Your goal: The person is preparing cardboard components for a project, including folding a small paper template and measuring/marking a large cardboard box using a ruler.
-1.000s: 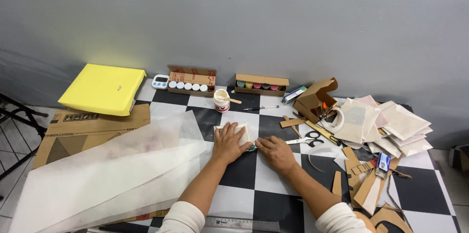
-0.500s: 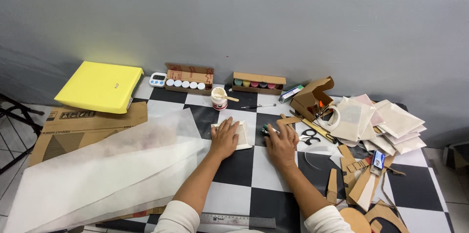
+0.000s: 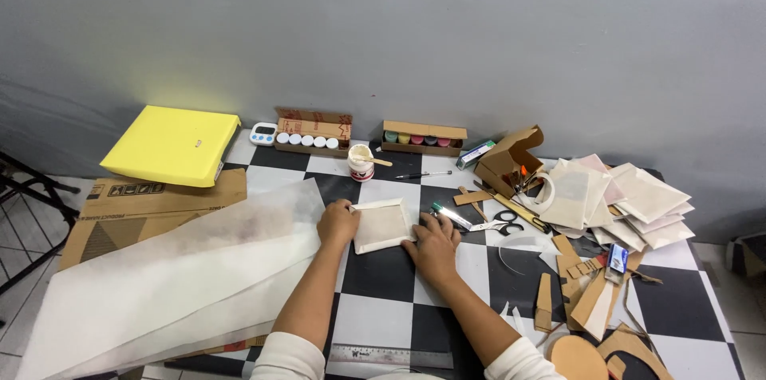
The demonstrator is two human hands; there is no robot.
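cardboard box [image 3: 424, 137] of paint pots, glue cup [image 3: 361, 162] with stick

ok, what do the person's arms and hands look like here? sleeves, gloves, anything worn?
Both hands are bare: no gloves, and no rings or watch that I can make out on the left hand or right hand. The forearms are uncovered. White sleeves show only at the bottom edge, ending near the elbows. No markings visible on them.

Both hands [image 3: 387, 235] flat (fingers spread)
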